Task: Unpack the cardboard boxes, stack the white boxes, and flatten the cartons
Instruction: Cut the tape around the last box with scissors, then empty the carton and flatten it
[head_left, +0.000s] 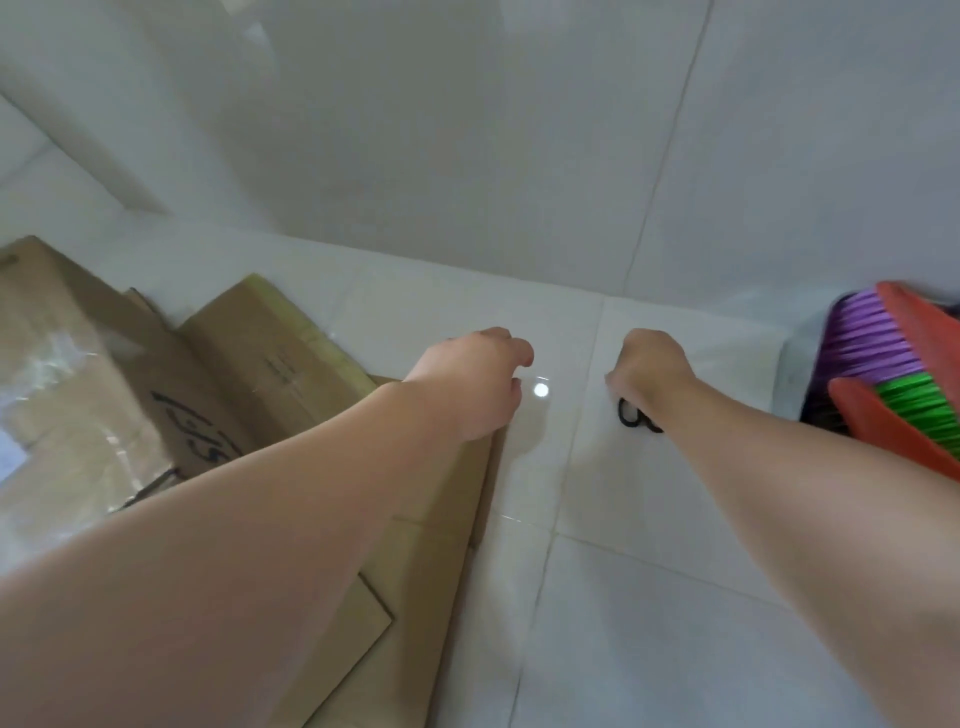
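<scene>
Several flattened brown cardboard cartons lie piled on the white tiled floor at the left, one with black marker writing and clear tape. My left hand hovers past the pile's right edge with fingers loosely curled and nothing in it. My right hand is curled over a pair of black scissors, whose handle loops stick out under the wrist, low over the floor. No white boxes are in view.
Two brooms with orange-red heads, one with purple bristles and one with green bristles, lean at the right edge. A white tiled wall stands just ahead. White floor tiles stretch between the cartons and the brooms.
</scene>
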